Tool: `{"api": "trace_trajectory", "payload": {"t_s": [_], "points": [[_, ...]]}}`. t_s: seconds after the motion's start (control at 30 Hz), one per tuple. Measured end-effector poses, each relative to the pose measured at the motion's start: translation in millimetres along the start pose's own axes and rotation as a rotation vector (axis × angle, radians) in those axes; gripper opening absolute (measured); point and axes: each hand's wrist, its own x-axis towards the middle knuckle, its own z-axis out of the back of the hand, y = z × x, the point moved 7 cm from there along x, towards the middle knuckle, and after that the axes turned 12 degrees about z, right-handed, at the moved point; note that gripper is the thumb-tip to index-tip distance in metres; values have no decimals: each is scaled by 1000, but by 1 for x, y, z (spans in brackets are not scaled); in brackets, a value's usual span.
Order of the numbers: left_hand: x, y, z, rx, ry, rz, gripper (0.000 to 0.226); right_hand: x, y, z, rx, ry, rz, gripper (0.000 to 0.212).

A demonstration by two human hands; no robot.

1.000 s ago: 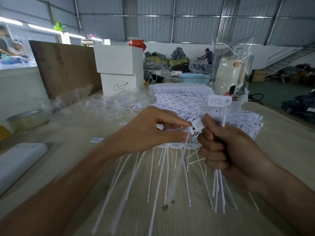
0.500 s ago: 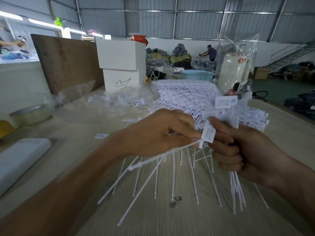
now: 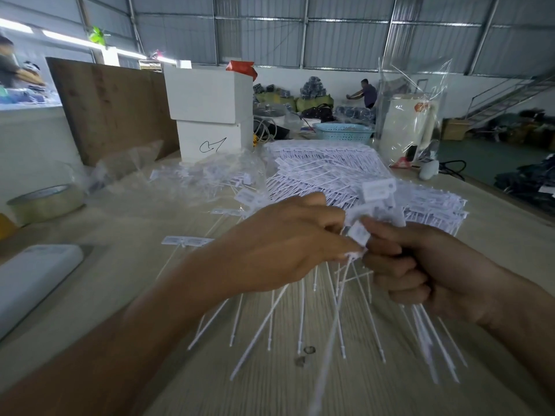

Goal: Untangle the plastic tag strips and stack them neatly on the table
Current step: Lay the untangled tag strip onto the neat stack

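Now, left hand (image 3: 288, 244) pinching one tag strip (image 3: 336, 298) at centre frame, right hand (image 3: 420, 268) fisted round a bunch of tag strips (image 3: 380, 202), tails fanning over the desk (image 3: 330, 391), neat stack (image 3: 330, 172) behind at upper centre.

The pale wood-grain tabletop (image 3: 345, 394) carries a broad stack of tag strips (image 3: 336, 172) beyond the hands (image 3: 282, 250), a tape roll (image 3: 45, 202) far left of them, and two small dark bits (image 3: 309, 350), perhaps rings, below them.
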Motion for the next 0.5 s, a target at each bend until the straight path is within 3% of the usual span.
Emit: {"api": "trace_trajectory", "payload": {"t_s": [0.1,0.2,0.4,0.5], "points": [[1,9,6,-100,-96,109,29,6,11,4,70,-163,183,31],[2,19,3,-218,-101,212,41,8,9,6,57,-297,244,22],[4,27,-7,-312,-77,305,41,9,-9,-5,-30,-337,172,50],[4,27,-5,-356,-132,315,33,8,-3,-9,-72,-319,208,52]]}}
